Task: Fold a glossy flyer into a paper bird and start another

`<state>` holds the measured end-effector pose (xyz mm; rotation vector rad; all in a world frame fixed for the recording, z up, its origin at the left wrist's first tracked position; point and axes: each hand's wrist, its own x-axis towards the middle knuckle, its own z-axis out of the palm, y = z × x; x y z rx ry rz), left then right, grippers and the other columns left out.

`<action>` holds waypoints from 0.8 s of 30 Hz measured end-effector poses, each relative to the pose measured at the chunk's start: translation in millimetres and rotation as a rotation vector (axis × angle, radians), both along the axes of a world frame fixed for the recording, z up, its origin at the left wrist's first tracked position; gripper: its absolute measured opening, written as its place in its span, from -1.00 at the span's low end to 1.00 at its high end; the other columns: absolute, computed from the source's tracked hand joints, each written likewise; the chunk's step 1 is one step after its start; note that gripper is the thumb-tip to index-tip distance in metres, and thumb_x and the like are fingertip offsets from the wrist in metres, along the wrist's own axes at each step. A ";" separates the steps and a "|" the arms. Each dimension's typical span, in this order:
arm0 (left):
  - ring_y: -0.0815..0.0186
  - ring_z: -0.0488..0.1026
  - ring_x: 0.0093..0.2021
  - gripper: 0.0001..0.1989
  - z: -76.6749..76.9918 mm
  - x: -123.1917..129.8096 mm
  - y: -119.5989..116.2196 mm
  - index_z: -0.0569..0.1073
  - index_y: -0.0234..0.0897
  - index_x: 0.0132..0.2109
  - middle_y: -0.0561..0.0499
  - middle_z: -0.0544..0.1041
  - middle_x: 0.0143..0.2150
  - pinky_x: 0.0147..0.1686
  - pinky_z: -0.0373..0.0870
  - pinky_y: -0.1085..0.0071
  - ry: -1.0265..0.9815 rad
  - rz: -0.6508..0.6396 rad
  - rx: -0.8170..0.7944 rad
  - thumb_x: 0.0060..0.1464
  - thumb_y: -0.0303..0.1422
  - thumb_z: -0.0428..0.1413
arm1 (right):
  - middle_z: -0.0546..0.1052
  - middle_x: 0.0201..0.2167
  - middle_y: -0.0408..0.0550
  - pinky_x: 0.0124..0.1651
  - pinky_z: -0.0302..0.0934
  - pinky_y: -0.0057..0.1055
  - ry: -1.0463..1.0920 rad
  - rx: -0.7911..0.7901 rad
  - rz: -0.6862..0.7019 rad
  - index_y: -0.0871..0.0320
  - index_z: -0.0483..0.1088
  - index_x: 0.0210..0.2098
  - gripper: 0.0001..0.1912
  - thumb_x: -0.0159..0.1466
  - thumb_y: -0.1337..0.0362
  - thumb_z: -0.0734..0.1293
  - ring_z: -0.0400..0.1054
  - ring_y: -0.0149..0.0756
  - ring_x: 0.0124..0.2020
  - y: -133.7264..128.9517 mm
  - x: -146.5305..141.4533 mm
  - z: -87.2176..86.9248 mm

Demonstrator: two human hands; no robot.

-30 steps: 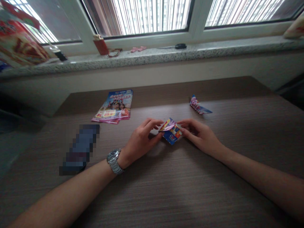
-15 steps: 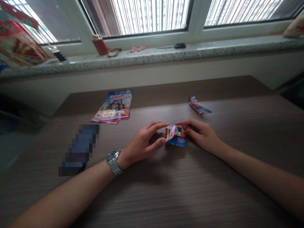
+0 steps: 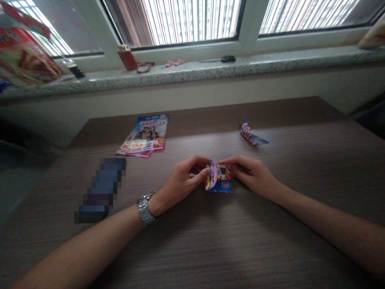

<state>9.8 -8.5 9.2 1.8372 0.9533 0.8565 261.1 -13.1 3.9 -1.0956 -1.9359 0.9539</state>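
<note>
A small folded paper [image 3: 221, 178], printed in blue, pink, red and yellow, is between my two hands at the middle of the table. My left hand [image 3: 183, 176], below a metal wristwatch, pinches its left side between thumb and fingers. At the paper's right and upper edge, the fingers of my right hand [image 3: 252, 172] are closed on it. Some of the right fingertips are hidden behind the paper. Farther back to the right lies another folded paper piece [image 3: 252, 135] with a pointed shape.
A stack of printed flyers [image 3: 147, 134] lies at the back left of the table [image 3: 192, 249]. Nearer is a blurred-out dark phone-like object [image 3: 104, 186]. On the stone windowsill [image 3: 192, 70] are scissors [image 3: 227, 59], a red case [image 3: 128, 60] and a large red package [image 3: 27, 56].
The folded paper has come slightly nearer to me and turned a little, now sitting straighter. Both hands moved with it, and my left thumb has shifted onto its left part.
</note>
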 end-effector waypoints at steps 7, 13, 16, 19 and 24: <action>0.36 0.57 -0.23 -0.75 0.7 1.9 -0.7 0.49 -0.27 0.00 0.00 0.58 -0.18 -0.24 0.55 0.48 -0.063 0.070 -0.059 0.27 -0.22 0.21 | 0.61 -0.36 -0.11 -0.32 0.32 -0.40 0.128 -0.265 -0.105 0.11 0.54 -0.17 -0.74 0.33 0.06 0.38 0.46 -0.29 -0.37 -1.7 -5.4 4.7; 0.38 0.57 -0.26 -0.78 3.8 6.0 -4.9 0.45 -0.27 -0.06 0.02 0.56 -0.19 -0.32 0.55 0.53 -0.072 0.071 -0.111 0.25 -0.25 0.23 | 0.54 -0.46 -0.14 -0.39 0.26 -0.43 0.155 -0.312 -0.098 0.13 0.49 -0.33 -0.73 0.32 0.05 0.37 0.38 -0.33 -0.44 -2.3 -8.7 7.1; 0.41 0.56 -0.28 -0.78 6.9 8.2 -7.2 0.46 -0.28 -0.02 0.01 0.58 -0.18 -0.33 0.53 0.56 -0.056 0.052 -0.122 0.26 -0.27 0.22 | 0.49 -0.48 -0.15 -0.43 0.21 -0.44 0.154 -0.305 -0.085 0.14 0.47 -0.35 -0.72 0.32 0.05 0.36 0.34 -0.35 -0.46 -2.4 -9.1 6.9; 0.39 0.56 -0.27 -0.77 9.7 9.9 -8.8 0.51 -0.29 -0.02 0.00 0.60 -0.21 -0.29 0.52 0.53 -0.019 0.022 -0.134 0.28 -0.25 0.19 | 0.48 -0.49 -0.16 -0.42 0.20 -0.44 0.136 -0.283 -0.068 0.14 0.45 -0.36 -0.73 0.32 0.07 0.35 0.32 -0.35 -0.46 -3.2 -9.3 7.4; 0.38 0.52 -0.29 -0.77 8.7 11.3 -10.5 0.53 -0.34 -0.11 -0.02 0.59 -0.26 -0.32 0.48 0.52 -0.002 0.002 -0.132 0.29 -0.23 0.18 | 0.47 -0.49 -0.16 -0.40 0.19 -0.44 0.116 -0.285 -0.063 0.14 0.44 -0.37 -0.70 0.36 0.06 0.31 0.32 -0.35 -0.45 -5.0 -10.3 8.3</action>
